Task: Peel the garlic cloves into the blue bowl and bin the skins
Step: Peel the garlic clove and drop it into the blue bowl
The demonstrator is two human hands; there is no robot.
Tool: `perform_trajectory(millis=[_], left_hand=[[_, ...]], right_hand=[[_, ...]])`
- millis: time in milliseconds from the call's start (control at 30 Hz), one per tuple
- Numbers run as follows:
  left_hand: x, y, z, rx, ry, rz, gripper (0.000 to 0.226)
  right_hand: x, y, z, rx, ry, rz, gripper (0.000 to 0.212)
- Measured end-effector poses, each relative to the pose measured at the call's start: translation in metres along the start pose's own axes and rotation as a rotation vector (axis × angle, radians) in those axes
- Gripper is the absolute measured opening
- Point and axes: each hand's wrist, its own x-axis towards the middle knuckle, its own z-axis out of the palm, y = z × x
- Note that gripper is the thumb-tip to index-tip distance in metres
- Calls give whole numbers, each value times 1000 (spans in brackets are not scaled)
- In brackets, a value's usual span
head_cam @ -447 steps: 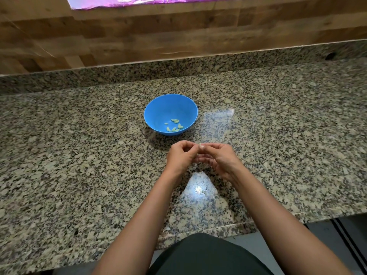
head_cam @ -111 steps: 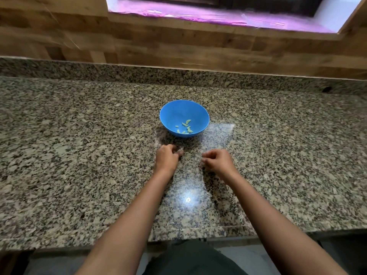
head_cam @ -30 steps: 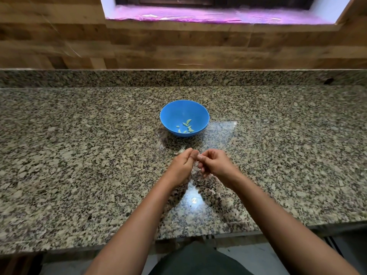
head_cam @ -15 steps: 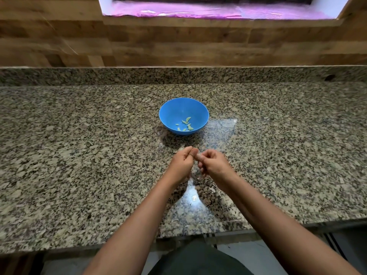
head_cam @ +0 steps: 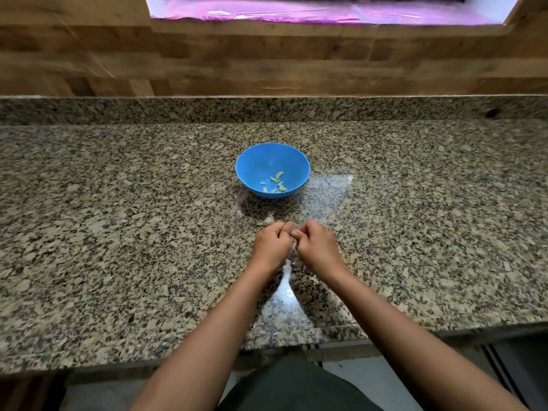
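Now | left hand, right hand pinch garlic clove | blue bowl beyond

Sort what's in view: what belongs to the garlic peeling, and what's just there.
Job: left hand and right hand, both pinching a clove; bowl with peeled cloves; unpeeled garlic and skin scraps on the counter.
Just there: wooden wall, window ledge.

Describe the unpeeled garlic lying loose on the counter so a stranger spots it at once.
Find the blue bowl in the middle of the granite counter. Move from it toward the person; just beyond the knuckles of the left hand lies the unpeeled garlic. Unlike the greenish peeled cloves inside the bowl, it sits on bare stone, whitish and papery.
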Motion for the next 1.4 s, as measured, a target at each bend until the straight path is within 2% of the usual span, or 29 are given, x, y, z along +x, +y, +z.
perform_trajectory(millis=[67, 133, 200, 300, 367, 467, 600, 667, 833, 933, 967, 1033, 1100, 1167, 1300, 1400], left_hand=[[-1, -2, 2, 14, 27, -12, 31], [-3, -3, 3, 51, 32, 14, 32], [-2, -6, 5, -93, -15, -48, 32], [-1, -7, 5, -558, -218, -210, 31], [-1, -8, 3, -655, -280, -221, 30], [-2, -7, 1, -730, -309, -223, 30], [3, -13, -2, -431, -215, -70, 27], [3, -12, -3, -354, -198, -31, 26], [4, -11, -4, -364, -196, -26, 25], [1, -8, -3, -497, -246, -69, 25], [0, -7, -2, -566, -258, -101, 25], [-2, -5, -3, -652, -263, -151, 25], [1, -9, -5, -581, -245, -148, 26], [2, -13, -8, -496, -227, -117, 28], [3, -18, -13, -551, -244, -141, 31], [3, -19, -11, -499, -264, -148, 30]], right_hand=[[1, 2, 4, -134, 5, -70, 13], [5, 5, 4, -127, -20, -27, 14], [6, 7, 3, 57, -84, 77, 15], [4, 5, -6, 547, -244, 236, 17], [3, 5, -11, 658, -300, 248, 16], [2, 4, -13, 568, -288, 188, 12], [0, 2, -17, 467, -299, 106, 17], [1, 3, -16, 434, -289, 80, 18], [5, 10, -11, 471, -223, 67, 14], [5, 12, -9, 539, -199, 99, 13], [4, 13, -8, 488, -174, 65, 13], [3, 14, -7, 229, -80, -85, 13], [3, 14, -9, 44, 8, -208, 11], [7, 16, -13, 32, -9, -198, 12], [11, 24, -14, -89, -53, -98, 6], [8, 24, -13, -71, -86, -51, 16]])
